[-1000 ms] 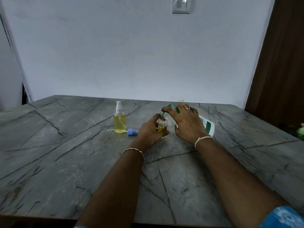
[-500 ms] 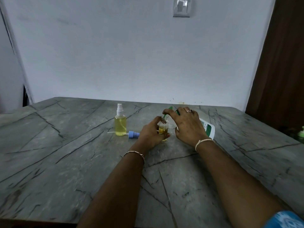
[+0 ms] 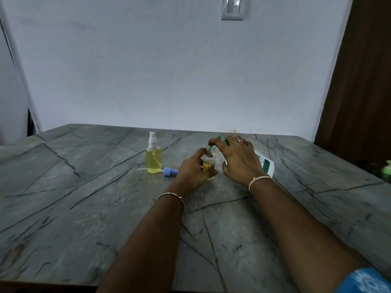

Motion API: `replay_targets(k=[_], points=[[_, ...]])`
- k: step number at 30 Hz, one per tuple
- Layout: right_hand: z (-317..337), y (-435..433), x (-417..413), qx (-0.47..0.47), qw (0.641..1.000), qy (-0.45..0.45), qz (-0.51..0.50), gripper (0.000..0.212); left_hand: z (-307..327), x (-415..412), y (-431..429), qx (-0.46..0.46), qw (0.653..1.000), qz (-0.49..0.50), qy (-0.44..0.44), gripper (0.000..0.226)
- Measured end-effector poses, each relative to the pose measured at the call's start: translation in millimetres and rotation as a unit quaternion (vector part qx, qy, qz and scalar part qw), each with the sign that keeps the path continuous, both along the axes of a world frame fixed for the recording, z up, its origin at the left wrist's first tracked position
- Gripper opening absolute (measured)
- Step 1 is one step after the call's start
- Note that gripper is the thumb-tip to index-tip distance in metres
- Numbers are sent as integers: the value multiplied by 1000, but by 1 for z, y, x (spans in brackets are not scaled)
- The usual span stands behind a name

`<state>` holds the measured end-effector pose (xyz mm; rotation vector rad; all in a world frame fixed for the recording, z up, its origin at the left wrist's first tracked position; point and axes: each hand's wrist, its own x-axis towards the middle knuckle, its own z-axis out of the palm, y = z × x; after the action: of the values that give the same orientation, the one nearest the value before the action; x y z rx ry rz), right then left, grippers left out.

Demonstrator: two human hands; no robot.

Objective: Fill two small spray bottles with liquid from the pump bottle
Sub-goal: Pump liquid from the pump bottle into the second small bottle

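My left hand (image 3: 193,169) grips a small clear bottle (image 3: 209,162) standing on the table, part filled with yellow liquid, its neck uncapped. My right hand (image 3: 238,158) lies over the green pump head (image 3: 220,140) of a white pump bottle (image 3: 265,164) tilted toward the small bottle, fingers curled on the pump, the green spout at the small bottle's mouth. A second small spray bottle (image 3: 153,156), capped white and nearly full of yellow liquid, stands to the left. A blue spray cap (image 3: 170,171) with a thin tube lies beside it.
The grey marble table (image 3: 84,197) runs back to a white wall with a switch plate (image 3: 233,7). A brown door (image 3: 364,81) stands at the right. A green-capped object (image 3: 386,170) shows at the right edge.
Both hands keep their hold; the view has shifted slightly down. The liquid level in the small bottle looks about the same.
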<state>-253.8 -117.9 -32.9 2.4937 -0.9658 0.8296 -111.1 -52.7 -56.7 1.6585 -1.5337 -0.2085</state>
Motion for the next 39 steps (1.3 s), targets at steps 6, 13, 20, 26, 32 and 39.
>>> replay_targets(k=[6,13,20,26,32,39], points=[[-1,1,-6,-9,1000,21,-3,73,-1,0,-1,-1,1000,4,0,53],[1,2,2,-13,1000,5,-6,65,-2,1,-1,0,1000,0,1,62],[-1,0,-6,-9,1000,28,-4,77,-2,1,-2,12,1000,6,-1,67],[-1,1,0,-6,1000,2,1,67,-2,1,-1,-2,1000,0,0,62],[-2,-2,-1,-10,1000,0,3,69,-4,1,-2,-16,1000,-8,-1,58],[-4,-4,-8,-21,1000,13,9,75,-5,3,-4,-3,1000,-4,1,63]])
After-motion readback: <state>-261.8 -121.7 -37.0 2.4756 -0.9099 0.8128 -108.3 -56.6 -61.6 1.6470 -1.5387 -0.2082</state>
